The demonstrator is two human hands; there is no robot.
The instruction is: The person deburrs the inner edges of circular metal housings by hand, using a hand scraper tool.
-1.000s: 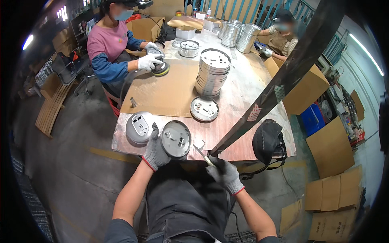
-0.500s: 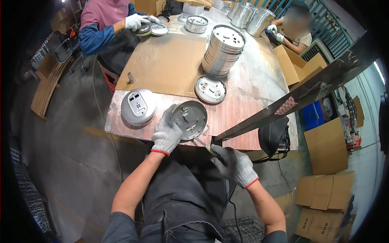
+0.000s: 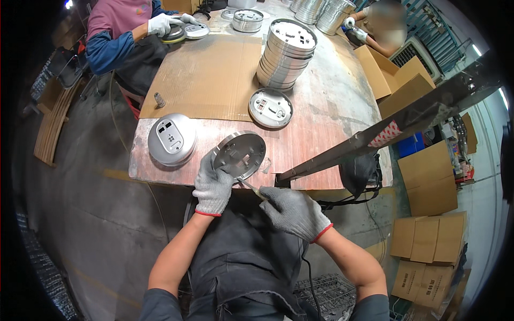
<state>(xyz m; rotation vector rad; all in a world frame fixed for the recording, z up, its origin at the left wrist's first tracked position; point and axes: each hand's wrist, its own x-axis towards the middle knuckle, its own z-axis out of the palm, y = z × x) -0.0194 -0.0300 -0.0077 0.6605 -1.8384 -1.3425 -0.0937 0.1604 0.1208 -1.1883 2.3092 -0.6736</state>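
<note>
My left hand (image 3: 211,188), in a grey-white knit glove with a red cuff, grips a round metal cover (image 3: 239,152) by its left and lower edge. The cover is tilted at the near table edge, its dark hollow side with small cutouts facing me. In my gloved right hand (image 3: 294,211) is a thin hand tool (image 3: 249,187) with a narrow metal blade and yellowish handle, perhaps a file or scraper. Its tip meets the cover's lower rim. Left of the cover lie stacked silver round covers (image 3: 172,142); beyond it, another cover (image 3: 270,108) shows its light inner side.
A tall stack of round metal covers (image 3: 284,56) stands farther back beside a cardboard sheet (image 3: 206,80) bearing a small metal fitting (image 3: 159,100). A dark metal post (image 3: 342,155) slants across the right. Two co-workers sit at the far sides; the left one handles a round tool (image 3: 174,35).
The cover has tilted up more steeply, and my right hand has come left with the tool, which stays at the lower rim. The whole view has shifted slightly.
</note>
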